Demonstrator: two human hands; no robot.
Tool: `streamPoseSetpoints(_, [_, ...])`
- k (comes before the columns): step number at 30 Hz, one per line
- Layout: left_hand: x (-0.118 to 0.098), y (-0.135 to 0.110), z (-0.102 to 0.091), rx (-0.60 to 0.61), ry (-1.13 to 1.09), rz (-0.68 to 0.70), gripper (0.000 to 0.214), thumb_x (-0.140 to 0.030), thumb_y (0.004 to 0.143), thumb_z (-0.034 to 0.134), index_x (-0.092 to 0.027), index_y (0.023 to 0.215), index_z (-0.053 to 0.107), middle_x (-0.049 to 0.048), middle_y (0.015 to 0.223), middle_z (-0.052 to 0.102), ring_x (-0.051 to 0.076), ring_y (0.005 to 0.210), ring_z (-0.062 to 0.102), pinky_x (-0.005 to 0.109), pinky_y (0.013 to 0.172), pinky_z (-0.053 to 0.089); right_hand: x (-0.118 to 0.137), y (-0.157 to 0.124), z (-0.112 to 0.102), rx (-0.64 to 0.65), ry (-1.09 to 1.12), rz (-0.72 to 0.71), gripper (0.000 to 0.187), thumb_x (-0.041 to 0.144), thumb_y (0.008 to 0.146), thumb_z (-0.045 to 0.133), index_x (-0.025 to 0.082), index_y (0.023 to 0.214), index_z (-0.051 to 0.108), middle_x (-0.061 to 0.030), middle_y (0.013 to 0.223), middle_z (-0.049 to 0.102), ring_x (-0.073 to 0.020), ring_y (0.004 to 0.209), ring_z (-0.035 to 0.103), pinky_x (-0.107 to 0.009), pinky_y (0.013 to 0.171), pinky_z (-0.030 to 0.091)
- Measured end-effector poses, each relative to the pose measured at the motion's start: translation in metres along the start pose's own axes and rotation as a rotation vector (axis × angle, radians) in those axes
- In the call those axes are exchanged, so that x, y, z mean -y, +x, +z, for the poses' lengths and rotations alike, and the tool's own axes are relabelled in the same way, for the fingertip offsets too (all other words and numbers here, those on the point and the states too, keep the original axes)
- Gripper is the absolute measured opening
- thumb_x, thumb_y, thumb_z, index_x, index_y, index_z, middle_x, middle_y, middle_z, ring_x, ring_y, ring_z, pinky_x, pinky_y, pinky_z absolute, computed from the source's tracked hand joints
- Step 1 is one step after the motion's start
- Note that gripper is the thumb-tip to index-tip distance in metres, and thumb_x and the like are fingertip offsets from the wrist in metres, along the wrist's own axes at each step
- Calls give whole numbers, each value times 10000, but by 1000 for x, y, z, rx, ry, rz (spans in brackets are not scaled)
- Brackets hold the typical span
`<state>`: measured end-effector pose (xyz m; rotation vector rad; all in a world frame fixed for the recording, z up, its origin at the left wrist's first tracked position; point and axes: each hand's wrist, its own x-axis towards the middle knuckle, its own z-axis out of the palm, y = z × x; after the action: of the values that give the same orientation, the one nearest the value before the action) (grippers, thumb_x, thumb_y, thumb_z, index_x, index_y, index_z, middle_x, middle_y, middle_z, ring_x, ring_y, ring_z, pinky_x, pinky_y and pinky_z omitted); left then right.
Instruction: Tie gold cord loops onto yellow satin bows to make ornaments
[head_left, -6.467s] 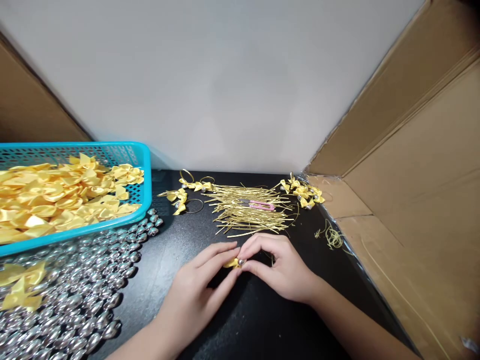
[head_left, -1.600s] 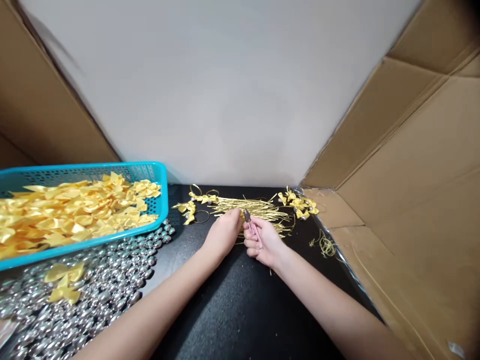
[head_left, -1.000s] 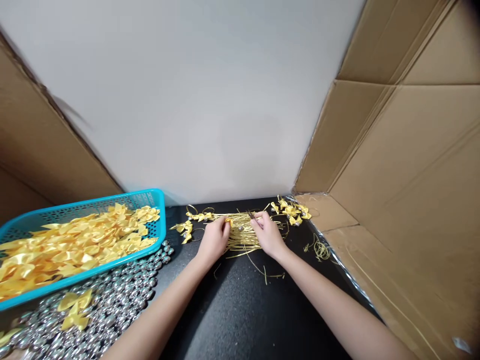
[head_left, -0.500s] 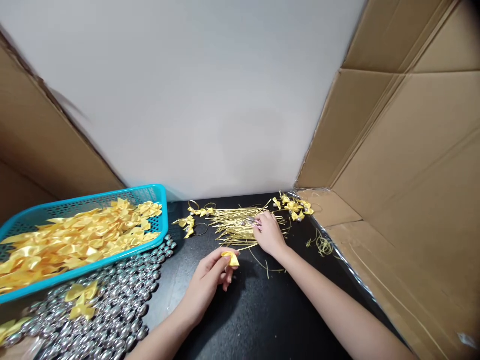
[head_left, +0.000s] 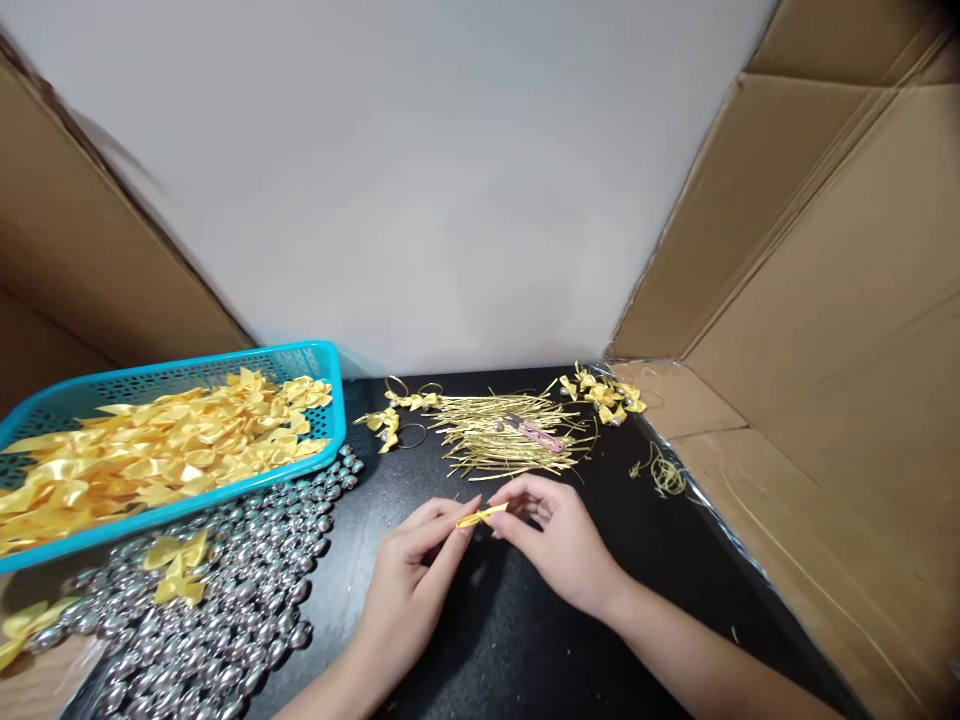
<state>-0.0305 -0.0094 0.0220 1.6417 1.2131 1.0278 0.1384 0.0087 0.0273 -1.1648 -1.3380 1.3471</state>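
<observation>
Over the black table, a small yellow ribbon bow is pinched from both sides. My left hand is closed on its left end, and my right hand grips the right end between thumb and fingers. Just beyond the hands lies a pile of gold cords, with pink-handled scissors resting on top. Bows with silver beads and gold loops lie at either side of the pile, a left group and a right group.
At left stands a turquoise basket full of yellow bows. Silver beads spread in front of it, with a few loose bows on them. A tangle of cord lies at right. Cardboard walls flank the black table.
My right hand has left the scissors on the cord pile and come back to the bow, gripping its right side. My left hand still holds the bow. The view has shifted slightly.
</observation>
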Motion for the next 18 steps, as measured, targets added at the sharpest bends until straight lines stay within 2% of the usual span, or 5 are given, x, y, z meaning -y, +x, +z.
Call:
streamPoseSetpoints(5, [7,1,3,-6,23,-121,362,-367,912,488,-175,624,598,-19,566,510,146,526,477,235,509,359,-1,13,-21,-66,116,114,172,321,734,687,172,803,637,9,664,637,-129,596,610,-290,646,517])
streamPoseSetpoints(8, [10,2,5,1,23,-134,368,-387,912,477,-180,623,572,-26,558,485,143,519,449,237,508,343,4,6,-16,-99,-19,-28,186,305,743,699,197,886,651,-17,821,671,-160,775,638,-309,752,512])
streamPoseSetpoints(11, [14,2,5,25,50,-86,371,-390,906,490,-182,604,549,-16,579,493,153,558,464,248,544,350,4,-2,-4,26,-247,-163,143,228,736,714,195,874,701,-39,894,693,-177,841,632,-318,793,490])
streamPoseSetpoints(14, [17,0,5,83,104,24,369,-351,933,456,-185,613,535,-4,597,510,161,587,483,257,573,362,-1,-4,3,122,-193,-10,81,225,788,644,175,786,708,-28,774,687,-153,723,612,-299,713,478])
streamPoseSetpoints(18, [20,-1,6,131,117,93,373,-306,964,415,-190,622,509,-8,591,504,153,583,484,255,570,351,-7,0,1,137,64,181,101,268,735,680,170,722,663,9,678,632,-126,653,573,-269,665,458])
